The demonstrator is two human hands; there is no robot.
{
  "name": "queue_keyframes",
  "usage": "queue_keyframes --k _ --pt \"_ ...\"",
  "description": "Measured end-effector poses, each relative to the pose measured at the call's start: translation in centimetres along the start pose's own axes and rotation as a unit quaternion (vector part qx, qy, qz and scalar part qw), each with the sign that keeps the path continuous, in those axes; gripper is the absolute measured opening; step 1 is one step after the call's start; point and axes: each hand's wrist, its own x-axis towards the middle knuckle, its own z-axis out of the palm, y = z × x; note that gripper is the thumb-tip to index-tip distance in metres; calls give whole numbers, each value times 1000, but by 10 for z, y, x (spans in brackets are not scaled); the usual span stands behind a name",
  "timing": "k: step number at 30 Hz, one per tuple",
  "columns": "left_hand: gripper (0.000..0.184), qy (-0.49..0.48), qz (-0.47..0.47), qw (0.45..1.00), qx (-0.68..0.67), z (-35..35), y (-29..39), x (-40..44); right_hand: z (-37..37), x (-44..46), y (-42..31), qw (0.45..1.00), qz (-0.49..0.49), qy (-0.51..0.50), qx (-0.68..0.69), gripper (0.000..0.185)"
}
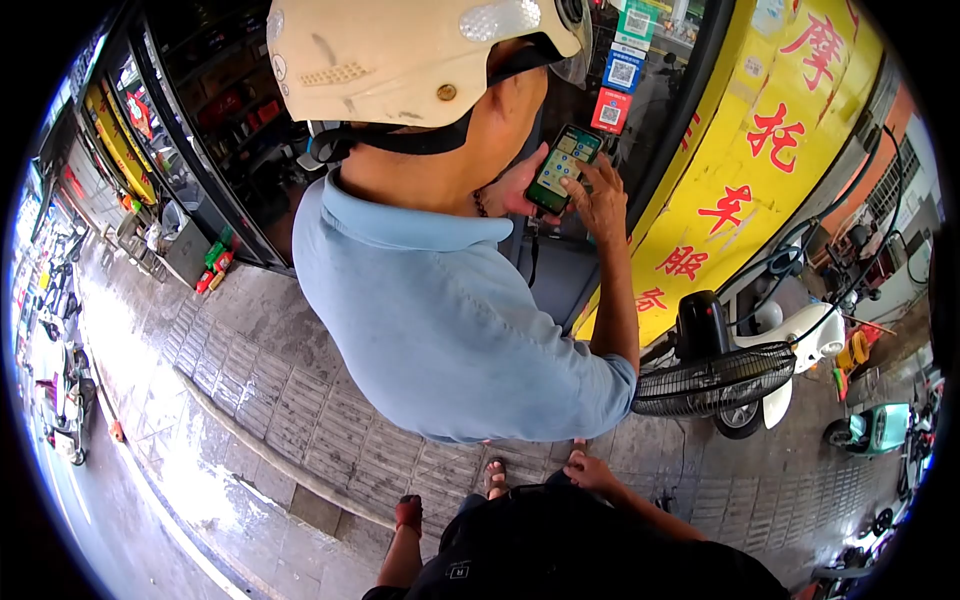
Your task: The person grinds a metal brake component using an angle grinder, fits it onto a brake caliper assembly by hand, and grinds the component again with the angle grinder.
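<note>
Low in the head view, my left hand (408, 512) hangs beside my leg, above the paving; it looks dark and reddish, and its fingers cannot be made out. My right hand (592, 474) is in front of my dark clothing, fingers curled together; what they hold, if anything, is hidden. Close in front of me stands a person in a light blue shirt (430, 310) and a cream helmet (400, 60). That person's hands are apart from mine: one holds a phone (562, 168) with a lit screen, and a finger of the other touches it.
A black fan (715, 380) stands at the right, near a white scooter (800, 335) and a teal one (885, 430). Behind the person are a yellow sign (745, 150) and QR code stickers (620, 72). A kerb (270, 450) crosses the wet paving; parked motorbikes line the left.
</note>
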Motion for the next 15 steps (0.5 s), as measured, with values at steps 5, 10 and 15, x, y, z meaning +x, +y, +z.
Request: queue_keyframes --k 5,10,15 --pt "24 64 4 991 116 -10 -50 52 -1 -2 -4 1000 1 2 9 26" --pt "39 117 -11 972 202 -7 -48 47 -4 -4 -12 1000 13 -1 5 26" --pt "30 73 51 974 211 -9 -41 40 -21 -13 -43 999 45 -26 -3 26"
